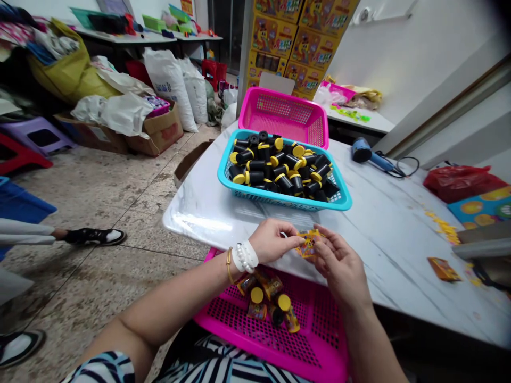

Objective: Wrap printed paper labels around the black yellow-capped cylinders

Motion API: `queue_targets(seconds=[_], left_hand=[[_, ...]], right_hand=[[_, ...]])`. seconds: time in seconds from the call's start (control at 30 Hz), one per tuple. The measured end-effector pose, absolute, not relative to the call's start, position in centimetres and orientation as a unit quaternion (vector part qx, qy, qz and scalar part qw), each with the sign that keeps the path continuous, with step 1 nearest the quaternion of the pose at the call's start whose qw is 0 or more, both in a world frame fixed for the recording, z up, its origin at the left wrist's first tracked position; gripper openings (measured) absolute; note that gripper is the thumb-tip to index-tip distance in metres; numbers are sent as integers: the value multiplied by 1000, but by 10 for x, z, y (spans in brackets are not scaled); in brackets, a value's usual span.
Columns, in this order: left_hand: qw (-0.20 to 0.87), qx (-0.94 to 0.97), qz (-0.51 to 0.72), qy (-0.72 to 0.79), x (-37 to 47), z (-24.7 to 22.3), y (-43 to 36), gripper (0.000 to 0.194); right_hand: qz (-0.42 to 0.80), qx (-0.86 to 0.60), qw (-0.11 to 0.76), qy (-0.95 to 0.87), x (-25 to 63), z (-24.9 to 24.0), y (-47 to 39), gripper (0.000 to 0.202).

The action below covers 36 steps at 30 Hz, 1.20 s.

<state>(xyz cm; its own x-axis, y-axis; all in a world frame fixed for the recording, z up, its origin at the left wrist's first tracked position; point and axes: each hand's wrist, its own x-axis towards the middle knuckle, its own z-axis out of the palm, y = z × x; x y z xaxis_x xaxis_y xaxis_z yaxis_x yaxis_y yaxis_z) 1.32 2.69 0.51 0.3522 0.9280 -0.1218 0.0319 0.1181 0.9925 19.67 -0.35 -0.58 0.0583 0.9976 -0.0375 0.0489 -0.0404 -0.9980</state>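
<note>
Between my two hands, just over the table's near edge, is a small yellow printed wrapper sleeve (307, 244). My left hand (275, 242) pinches its left side, and my right hand (339, 260) grips its right side. Whether anything is inside the wrapper I cannot tell. Below my hands, a pink basket (319, 351) rests at my lap with several small canisters (284, 303), some in printed yellow wrappers. Beyond my hands stands a turquoise basket (287, 199) heaped with black canisters (284, 183) with yellow caps.
An empty-looking pink basket (285, 106) sits behind the turquoise one. To the right lie a blue heat gun (369, 152) with its cord, a red plastic bag (459, 183) and a stack of yellow wrappers (444, 268). Another person's shoe (98, 236) shows at left.
</note>
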Motion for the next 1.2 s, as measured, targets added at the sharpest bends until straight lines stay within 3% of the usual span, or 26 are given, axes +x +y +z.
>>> queue_targets(seconds=[0.13, 0.33, 0.73, 0.97, 1.2], left_hand=[[605, 562, 363, 431, 2, 12, 19, 22], [559, 453, 490, 492, 7, 15, -15, 26], [539, 439, 541, 473, 13, 11, -27, 25], [517, 419, 564, 490, 12, 6, -22, 13], [553, 404, 520, 511, 5, 15, -21, 15]], right_hand=[[544, -538, 440, -470, 197, -3, -3, 41], [405, -587, 518, -472, 177, -8, -18, 43], [336, -578, 515, -537, 170, -15, -29, 33], [251, -510, 513, -643, 166, -15, -24, 13], [247, -500, 447, -699, 166, -2, -17, 31]])
